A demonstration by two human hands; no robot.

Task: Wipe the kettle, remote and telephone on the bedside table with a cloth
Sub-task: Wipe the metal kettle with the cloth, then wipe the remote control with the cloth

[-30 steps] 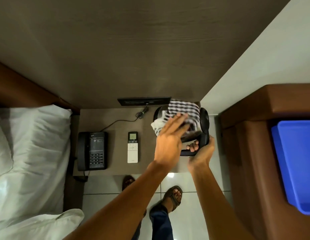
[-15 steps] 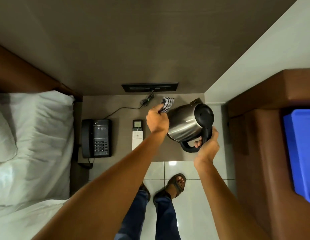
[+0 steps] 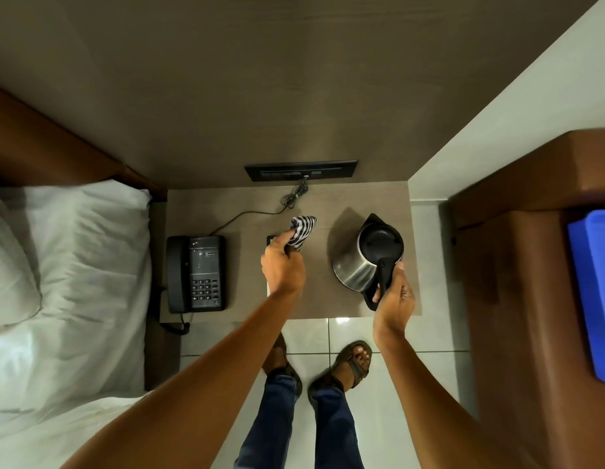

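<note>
A steel kettle (image 3: 357, 270) with a black lid stands upright on the right side of the bedside table (image 3: 328, 204). My right hand (image 3: 394, 299) grips its black handle. My left hand (image 3: 282, 265) is shut on a bunched black-and-white striped cloth (image 3: 303, 230) over the table's middle. This hand hides most of the remote; only its dark top corner (image 3: 270, 239) shows. A black telephone (image 3: 196, 274) lies at the left of the table, apart from both hands.
A bed with white pillows (image 3: 67, 265) borders the table on the left. A brown cabinet with a blue bin (image 3: 595, 292) stands at the right. A socket panel (image 3: 301, 170) and the phone cord (image 3: 247, 214) sit at the back. My feet (image 3: 357, 360) are on the tiled floor.
The kettle has gone from tilted in the air to upright on the table. My left hand with the cloth has left the kettle and moved left, over the remote.
</note>
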